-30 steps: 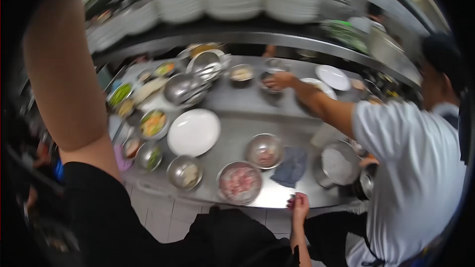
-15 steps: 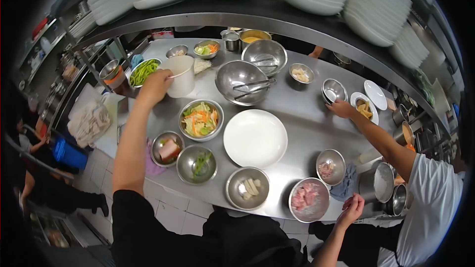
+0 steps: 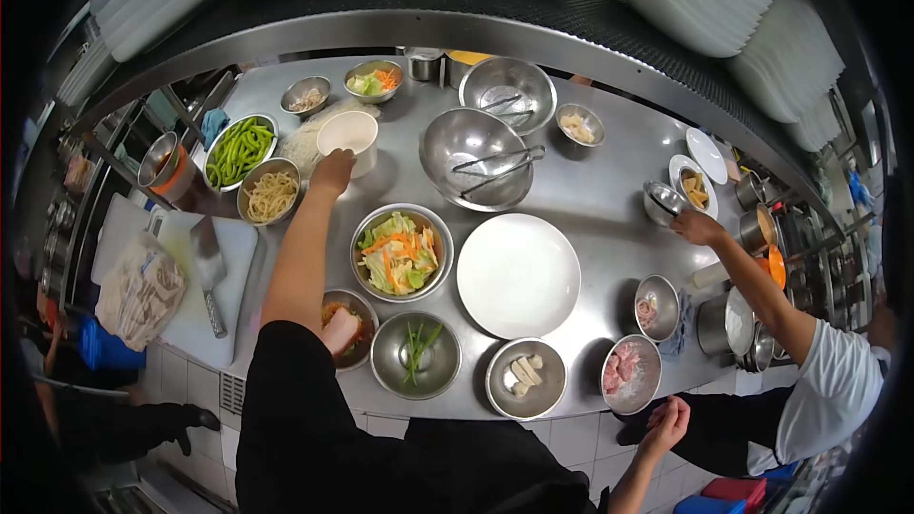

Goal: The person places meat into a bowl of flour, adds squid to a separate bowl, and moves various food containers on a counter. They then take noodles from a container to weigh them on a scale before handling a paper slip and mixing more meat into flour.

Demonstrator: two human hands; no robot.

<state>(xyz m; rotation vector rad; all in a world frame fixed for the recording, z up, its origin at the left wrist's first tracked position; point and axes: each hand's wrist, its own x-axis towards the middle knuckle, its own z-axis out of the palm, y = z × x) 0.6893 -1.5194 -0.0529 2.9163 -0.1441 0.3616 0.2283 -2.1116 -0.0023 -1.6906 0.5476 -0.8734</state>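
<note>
My left hand [image 3: 331, 174] grips the near side of a white plastic tub [image 3: 360, 136], its fingertips partly hidden. A heap of fine white noodles [image 3: 322, 135] lies just behind the tub. Left of that hand sits a bowl of thick noodles [image 3: 271, 195]. My right hand [image 3: 666, 424] hangs at the near table edge, fingers curled in, with nothing visible in them. It is nearest a steel bowl of raw pink meat [image 3: 624, 373]. Between my arms stand a large white plate [image 3: 519, 276], a bowl of cut cabbage and carrot [image 3: 398, 252] and a bowl of green stalks [image 3: 416, 352].
At right a co-worker's hand [image 3: 697, 227] holds a tilted steel bowl [image 3: 664, 202]. A cleaver [image 3: 208, 266] lies on a cutting board [image 3: 233, 328] at left. Tongs [image 3: 500, 164] rest in a large bowl [image 3: 443, 157]. A shelf edge [image 3: 400, 27] with stacked plates overhangs the back.
My left hand has shifted right with the white tub, now in front of the fine noodles. The thick noodles have come into view. The co-worker's bowl is tilted more. My view has shifted.
</note>
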